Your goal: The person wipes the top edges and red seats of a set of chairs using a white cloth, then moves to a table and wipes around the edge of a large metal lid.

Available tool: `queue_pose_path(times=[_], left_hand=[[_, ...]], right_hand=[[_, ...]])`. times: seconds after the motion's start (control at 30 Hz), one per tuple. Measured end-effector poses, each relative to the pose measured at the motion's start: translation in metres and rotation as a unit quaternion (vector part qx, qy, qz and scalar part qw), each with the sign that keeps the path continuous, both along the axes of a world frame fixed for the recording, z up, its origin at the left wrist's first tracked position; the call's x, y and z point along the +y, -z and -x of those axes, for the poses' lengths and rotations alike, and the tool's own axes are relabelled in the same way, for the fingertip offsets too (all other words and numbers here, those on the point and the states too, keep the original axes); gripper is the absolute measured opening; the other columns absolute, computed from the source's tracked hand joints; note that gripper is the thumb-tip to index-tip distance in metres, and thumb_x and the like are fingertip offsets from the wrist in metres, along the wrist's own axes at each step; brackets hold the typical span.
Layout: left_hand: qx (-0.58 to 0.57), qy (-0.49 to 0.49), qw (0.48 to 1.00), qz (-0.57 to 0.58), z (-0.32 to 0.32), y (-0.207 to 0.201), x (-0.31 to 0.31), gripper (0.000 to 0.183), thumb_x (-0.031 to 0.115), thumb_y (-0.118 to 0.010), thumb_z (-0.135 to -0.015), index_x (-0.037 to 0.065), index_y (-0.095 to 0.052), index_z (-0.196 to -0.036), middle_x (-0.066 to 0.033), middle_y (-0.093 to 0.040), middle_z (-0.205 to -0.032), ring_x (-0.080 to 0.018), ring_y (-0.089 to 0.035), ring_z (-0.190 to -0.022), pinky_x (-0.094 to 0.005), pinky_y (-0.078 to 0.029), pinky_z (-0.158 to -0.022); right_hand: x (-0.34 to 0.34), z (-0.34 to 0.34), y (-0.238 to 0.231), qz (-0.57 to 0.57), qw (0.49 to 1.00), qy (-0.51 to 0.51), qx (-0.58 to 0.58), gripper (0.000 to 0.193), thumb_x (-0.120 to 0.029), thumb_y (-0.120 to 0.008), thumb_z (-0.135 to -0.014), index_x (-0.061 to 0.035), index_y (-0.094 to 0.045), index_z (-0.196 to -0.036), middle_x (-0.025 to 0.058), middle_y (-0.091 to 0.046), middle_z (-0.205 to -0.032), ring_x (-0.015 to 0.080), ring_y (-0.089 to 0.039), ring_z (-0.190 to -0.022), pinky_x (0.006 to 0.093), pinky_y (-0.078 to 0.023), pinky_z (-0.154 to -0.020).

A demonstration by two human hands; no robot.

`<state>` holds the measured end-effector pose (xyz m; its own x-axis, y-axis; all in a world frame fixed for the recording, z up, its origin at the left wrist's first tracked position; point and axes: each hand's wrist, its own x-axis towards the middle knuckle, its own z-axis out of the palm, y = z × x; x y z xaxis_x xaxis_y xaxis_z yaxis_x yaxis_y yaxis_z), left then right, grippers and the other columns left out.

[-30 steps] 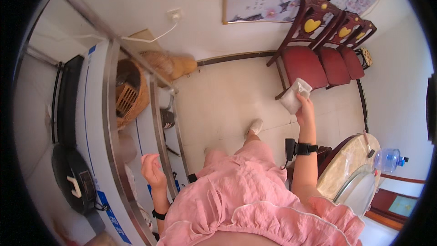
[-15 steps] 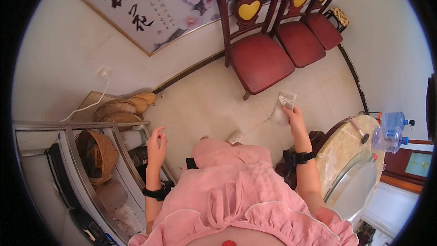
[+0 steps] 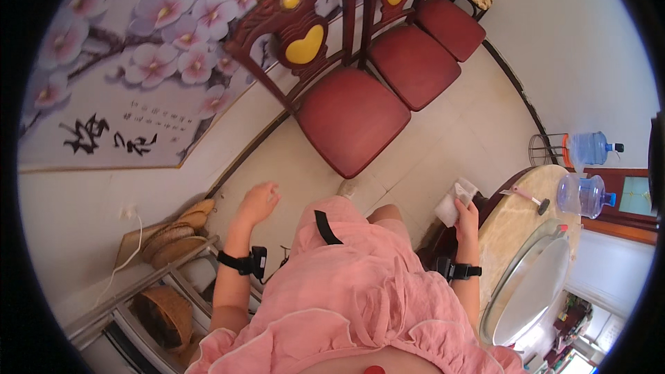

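My right hand (image 3: pixel 467 218) is closed on a flat, whitish, see-through packet (image 3: pixel 447 211); I cannot make out its contents. The packet is held above the tiled floor, just left of a round marble-patterned table (image 3: pixel 500 235). Over on the left, my left hand (image 3: pixel 259 203) hangs in the air with slightly curled fingers apart and nothing in it. Beyond both hands stands the nearest red-seated wooden chair (image 3: pixel 353 118); neither hand touches it.
Two more red chairs (image 3: pixel 414 66) line the wall. On the table are a glass turntable (image 3: pixel 530 291), a pink-handled scraper-like tool (image 3: pixel 528 197) and a large blue water bottle (image 3: pixel 583 194). A metal rack (image 3: pixel 125 312) with a wicker basket (image 3: pixel 165 315) stands at lower left.
The view has turned and moved nearer the chairs. My left hand has risen and reaches further forward. The packet stays in my right hand, now lower and closer to the table.
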<state>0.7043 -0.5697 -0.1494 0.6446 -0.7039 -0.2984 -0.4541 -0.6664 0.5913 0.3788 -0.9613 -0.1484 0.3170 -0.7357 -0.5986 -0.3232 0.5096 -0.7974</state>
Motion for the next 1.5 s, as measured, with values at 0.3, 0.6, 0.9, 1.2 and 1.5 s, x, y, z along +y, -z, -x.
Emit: queue_pose_path(times=[0.3,0.6,0.9,1.2,1.5], left_hand=[[-0.368,-0.005,0.929,0.024,-0.167,-0.065,-0.137,0.038,0.01,-0.057,-0.077,0.001,-0.047,-0.112,-0.0183,-0.044,-0.119,-0.0375,-0.037,-0.114,-0.0458,-0.03,-0.095],[-0.477,-0.049,0.869,0.125,-0.291,-0.074,-0.265,0.041,-0.001,-0.051,-0.076,0.002,-0.047,-0.116,-0.0133,-0.046,-0.12,-0.0332,-0.041,-0.109,-0.039,-0.034,-0.094],[-0.615,-0.239,0.74,0.134,-0.314,-0.025,-0.306,0.029,0.011,-0.049,-0.077,0.006,-0.058,-0.104,-0.012,-0.055,-0.106,-0.0301,-0.047,-0.097,-0.0399,-0.033,-0.085],[-0.648,-0.306,0.694,0.067,-0.325,-0.022,-0.328,0.011,0.013,-0.053,-0.077,0.004,-0.056,-0.083,-0.0124,-0.047,-0.087,-0.0309,-0.04,-0.085,-0.0422,-0.033,-0.076],[-0.722,-0.284,0.628,0.052,-0.337,-0.021,-0.338,0.009,0.009,-0.054,-0.077,0.003,-0.048,-0.074,-0.0156,-0.046,-0.08,-0.0333,-0.041,-0.08,-0.0434,-0.033,-0.071]], right_hand=[[-0.088,-0.001,-0.002,-0.014,0.994,0.105,0.01,0.029,-0.01,-0.053,-0.087,-0.0011,-0.051,-0.114,0.0072,-0.059,-0.103,0.0183,-0.058,-0.092,0.0307,-0.049,-0.074],[-0.182,-0.063,-0.004,0.044,0.998,0.017,0.034,0.03,-0.013,-0.057,-0.085,0.0003,-0.053,-0.111,0.0046,-0.059,-0.098,0.0127,-0.056,-0.083,0.0245,-0.046,-0.065],[-0.294,-0.052,0.042,-0.052,0.997,0.057,0.017,0.031,-0.008,-0.053,-0.086,0.0006,-0.051,-0.115,0.0073,-0.059,-0.104,0.0179,-0.057,-0.091,0.0288,-0.047,-0.075],[-0.375,-0.064,0.084,-0.042,0.994,0.079,0.071,0.032,-0.01,-0.055,-0.086,0.0007,-0.05,-0.115,0.0087,-0.058,-0.104,0.0182,-0.056,-0.091,0.0297,-0.046,-0.073],[-0.395,-0.111,0.15,-0.161,0.973,0.128,-0.107,0.04,-0.01,-0.052,-0.087,-0.0027,-0.041,-0.125,0.0095,-0.049,-0.121,0.0234,-0.05,-0.109,0.0407,-0.044,-0.09]])
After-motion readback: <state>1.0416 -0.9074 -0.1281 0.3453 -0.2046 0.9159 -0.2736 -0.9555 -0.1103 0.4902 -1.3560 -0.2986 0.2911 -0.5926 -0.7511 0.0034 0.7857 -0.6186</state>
